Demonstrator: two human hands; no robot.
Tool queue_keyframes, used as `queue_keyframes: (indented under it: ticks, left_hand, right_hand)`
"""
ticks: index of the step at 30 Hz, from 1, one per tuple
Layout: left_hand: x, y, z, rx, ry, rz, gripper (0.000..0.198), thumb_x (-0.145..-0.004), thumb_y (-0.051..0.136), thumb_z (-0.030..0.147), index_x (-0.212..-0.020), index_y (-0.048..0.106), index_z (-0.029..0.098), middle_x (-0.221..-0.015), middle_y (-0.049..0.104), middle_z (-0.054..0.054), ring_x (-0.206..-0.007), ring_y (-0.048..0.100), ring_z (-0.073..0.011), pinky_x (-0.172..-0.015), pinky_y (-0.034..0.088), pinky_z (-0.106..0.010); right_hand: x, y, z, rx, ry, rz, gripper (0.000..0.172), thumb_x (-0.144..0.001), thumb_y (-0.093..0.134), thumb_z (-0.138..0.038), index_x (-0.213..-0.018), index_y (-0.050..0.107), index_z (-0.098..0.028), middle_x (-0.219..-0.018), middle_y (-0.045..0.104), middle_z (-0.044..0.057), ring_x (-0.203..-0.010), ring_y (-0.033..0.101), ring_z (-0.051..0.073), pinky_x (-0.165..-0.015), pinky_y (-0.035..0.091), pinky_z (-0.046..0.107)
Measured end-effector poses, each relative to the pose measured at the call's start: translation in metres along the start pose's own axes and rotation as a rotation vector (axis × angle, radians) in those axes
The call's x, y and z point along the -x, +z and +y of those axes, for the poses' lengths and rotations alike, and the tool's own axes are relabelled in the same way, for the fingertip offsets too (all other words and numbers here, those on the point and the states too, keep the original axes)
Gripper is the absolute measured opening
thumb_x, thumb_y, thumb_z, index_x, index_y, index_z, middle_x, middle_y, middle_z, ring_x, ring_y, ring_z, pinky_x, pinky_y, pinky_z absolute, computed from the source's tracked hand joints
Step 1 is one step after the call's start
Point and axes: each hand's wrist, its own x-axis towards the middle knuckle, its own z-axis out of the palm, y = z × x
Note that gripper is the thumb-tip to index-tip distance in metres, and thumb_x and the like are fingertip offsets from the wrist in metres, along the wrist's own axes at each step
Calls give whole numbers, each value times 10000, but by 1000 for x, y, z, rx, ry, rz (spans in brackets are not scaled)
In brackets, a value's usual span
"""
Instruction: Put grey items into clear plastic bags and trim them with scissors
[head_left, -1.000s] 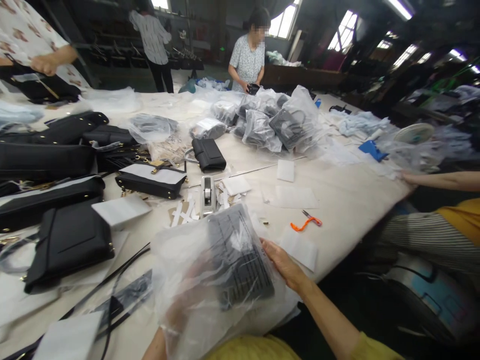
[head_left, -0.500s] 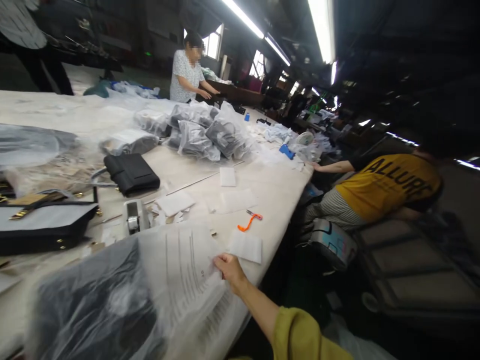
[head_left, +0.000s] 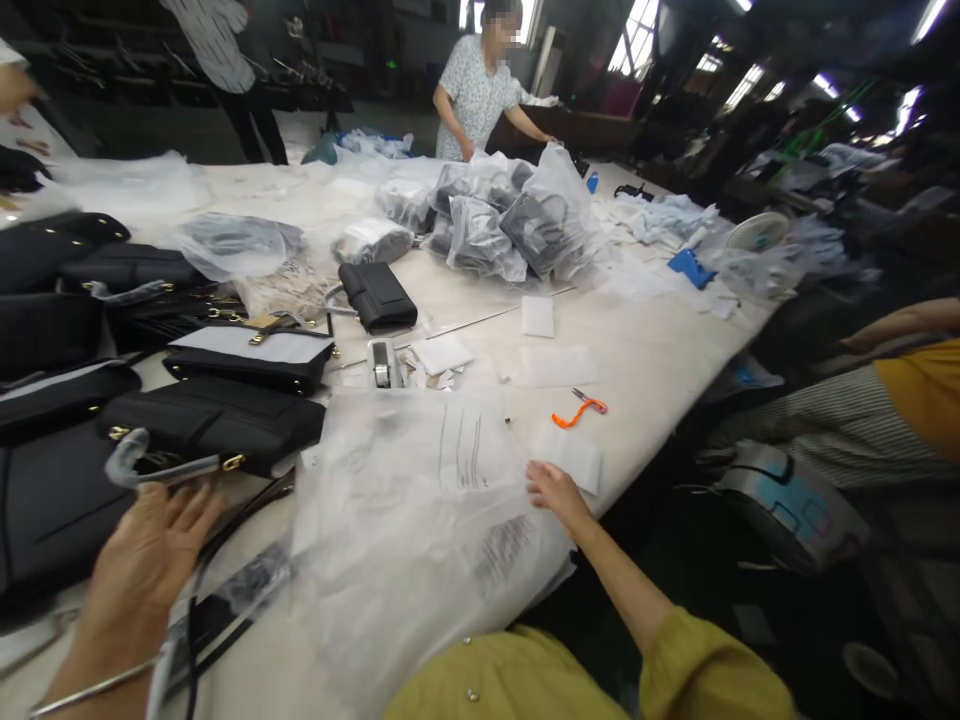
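Nearest, the left hand [head_left: 154, 545] reaches in from the lower left, bangle at the wrist, palm turned up and inward, fingers spread wide and gripping nothing visible. Just beyond its fingertips lies a black handbag [head_left: 225, 415], long axis running left to right across the reach, its plastic-wrapped handle [head_left: 169, 474] facing the fingers; whether they touch it is unclear. This is the nearer hand to it.

A clear printed plastic bag [head_left: 397, 560] lies flat to the right of the handbag, in front of the body. At its right edge is the right hand [head_left: 553, 495], forearm slanting up and leftward, fingers loosely bent; I cannot tell whether they pinch the film.

Beyond are a white foam sheet [head_left: 583, 462], small scissors [head_left: 592, 402], a smaller black handbag [head_left: 379, 297], then heaped plastic-wrapped bags [head_left: 487, 235] before a standing co-worker [head_left: 476, 95].
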Motion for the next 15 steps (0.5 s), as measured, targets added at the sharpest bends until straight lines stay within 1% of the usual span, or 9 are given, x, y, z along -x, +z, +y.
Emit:
queue_keyframes:
  ticks: [2,3,4,6,8,10,11,13,15]
  left_hand:
    - [19,2,-26,35,-73,-24,162,-914,558,369,-804,585,254,-973,751,112,-1282,535,-220,-1080,456,-452]
    - [30,1,-41,28,-110,-74,164,-880,596,434,-849,614,274,-1017,749,86,-1302,518,-240,-1095,444,-456]
    - [41,-1,-55,-23,-134,-152,252,-840,620,524,-915,641,284,-1063,745,46,-1299,522,-266,-1089,452,-460]
    - [63,-3,-79,-169,-160,-327,533,-737,636,693,-1047,669,261,-1138,726,-43,-1262,552,-315,-1045,491,-461]
    - [80,0,-94,-326,-139,-407,677,-635,670,750,-1065,686,227,-1154,717,-85,-1233,569,-349,-1006,517,-461]
    - [92,5,-97,-471,-86,-424,669,-586,686,753,-983,710,215,-1116,727,-84,-1204,581,-367,-1019,502,-471]
    - [96,7,-94,-511,-49,-443,650,-603,656,767,-936,716,212,-1099,731,-80,-1191,586,-365,-1044,479,-475]
    - [103,10,-86,-520,21,-524,645,-692,526,805,-876,720,218,-1092,730,-74,-1177,592,-343,-1096,424,-463]
    - [108,7,-78,-538,88,-570,643,-733,456,812,-828,720,234,-1058,736,-66,-1156,600,-325,-1095,419,-431]
  right_hand:
    - [12,-11,-1,44,-18,63,481,-747,636,-614,-982,668,-195,-1027,694,105,-787,666,186,-552,535,265]
    - [19,-14,-1,61,-30,63,488,-743,644,-616,-996,670,-200,-1047,692,104,-751,663,177,-511,521,253]
    - [27,-15,-1,79,-50,38,497,-732,663,-610,-1025,670,-209,-1071,692,98,-694,654,163,-461,496,242]
    - [41,-10,-1,116,-107,-52,533,-700,722,-551,-1128,647,-242,-1058,705,67,-568,610,127,-379,426,224]
    - [50,2,-1,120,-134,-130,535,-685,749,-462,-1158,637,-239,-852,722,22,-473,555,112,-368,395,226]
    - [53,14,-1,76,-124,-139,406,-681,738,-403,-1027,676,-198,-655,671,-11,-483,566,130,-441,459,254]
    - [53,19,-1,49,-119,-125,334,-676,732,-387,-938,684,-186,-618,652,-13,-519,590,144,-502,498,276]
    - [53,25,-2,12,-132,-105,263,-659,731,-375,-826,670,-180,-649,661,3,-615,633,170,-626,542,318]
    - [54,23,-2,-7,-162,-113,266,-643,742,-377,-813,666,-188,-697,675,7,-687,645,182,-712,542,339]
